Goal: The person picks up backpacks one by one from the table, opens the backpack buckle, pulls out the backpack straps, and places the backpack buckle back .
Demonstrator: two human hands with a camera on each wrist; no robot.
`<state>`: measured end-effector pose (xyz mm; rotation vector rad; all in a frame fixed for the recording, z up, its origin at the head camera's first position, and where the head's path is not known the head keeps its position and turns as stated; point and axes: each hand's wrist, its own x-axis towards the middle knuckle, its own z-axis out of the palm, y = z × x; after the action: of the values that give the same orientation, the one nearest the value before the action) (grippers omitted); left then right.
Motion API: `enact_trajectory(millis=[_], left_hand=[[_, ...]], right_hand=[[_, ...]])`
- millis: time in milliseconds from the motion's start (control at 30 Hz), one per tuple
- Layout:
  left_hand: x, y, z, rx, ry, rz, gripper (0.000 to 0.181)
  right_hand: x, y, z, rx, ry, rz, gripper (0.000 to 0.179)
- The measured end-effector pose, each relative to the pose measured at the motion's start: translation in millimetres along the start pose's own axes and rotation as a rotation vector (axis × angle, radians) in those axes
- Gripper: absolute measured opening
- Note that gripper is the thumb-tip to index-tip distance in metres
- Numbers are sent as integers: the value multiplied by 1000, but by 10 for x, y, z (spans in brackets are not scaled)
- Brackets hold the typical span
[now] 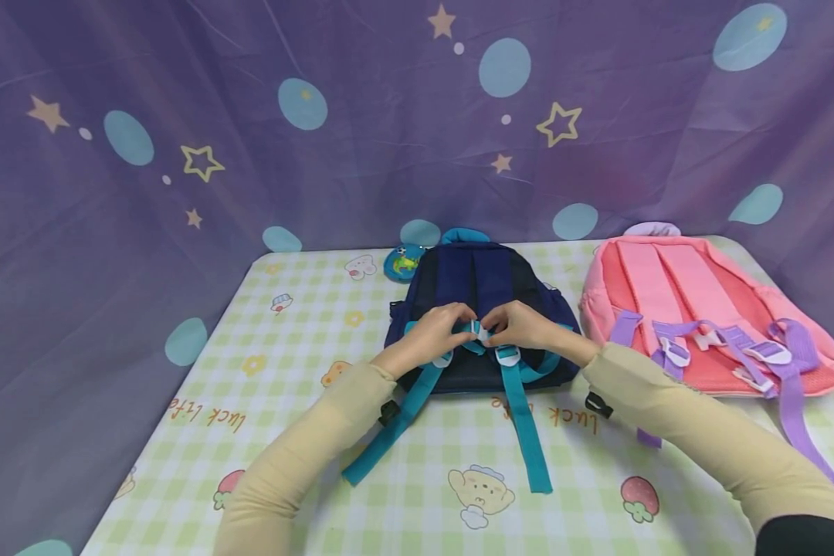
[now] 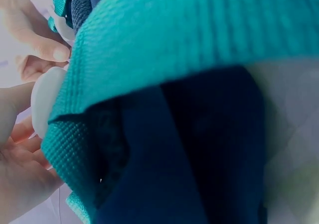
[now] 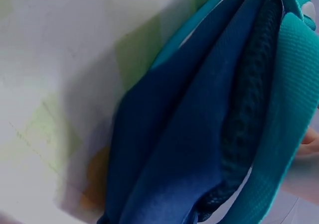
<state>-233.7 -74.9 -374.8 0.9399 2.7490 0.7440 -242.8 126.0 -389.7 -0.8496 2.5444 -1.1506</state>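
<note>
A navy backpack [image 1: 459, 274] lies with its shoulder-strap side up, teal straps hanging toward the front. Over its middle, my left hand [image 1: 439, 332] and right hand [image 1: 519, 324] meet fingertip to fingertip at a white chest-strap buckle [image 1: 480, 332]. Each hand pinches its own side of the buckle; whether the two halves are joined I cannot tell. Just below the fingers sits a white strap adjuster [image 1: 508, 355]. A broad teal strap [image 2: 174, 40] fills much of the left wrist view; in the right wrist view the navy side [image 3: 174, 129] of the bag shows.
To the right lies a pink backpack [image 1: 674, 278] with purple straps and white buckles. A round blue pouch [image 1: 401, 263] sits behind the navy bag's left corner. A checked cloth [image 1: 285, 363] covers the table, and a purple curtain [image 1: 389, 154] hangs behind.
</note>
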Motion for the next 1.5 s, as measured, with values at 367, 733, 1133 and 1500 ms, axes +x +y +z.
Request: enact_trajectory(millis=[367, 733, 1133, 1500], left_hand=[[0, -20, 11, -16, 15, -5, 25], [-17, -10, -4, -51, 42, -33, 24], [-5, -2, -8, -37, 62, 26, 25], [-10, 6, -18, -29, 63, 12, 24]], right_hand=[[0, -22, 29, -37, 49, 38, 26], [-44, -122, -39, -106, 76, 24, 23], [-16, -180, -123, -160, 60, -5, 23], [33, -194, -113, -207, 64, -62, 18]])
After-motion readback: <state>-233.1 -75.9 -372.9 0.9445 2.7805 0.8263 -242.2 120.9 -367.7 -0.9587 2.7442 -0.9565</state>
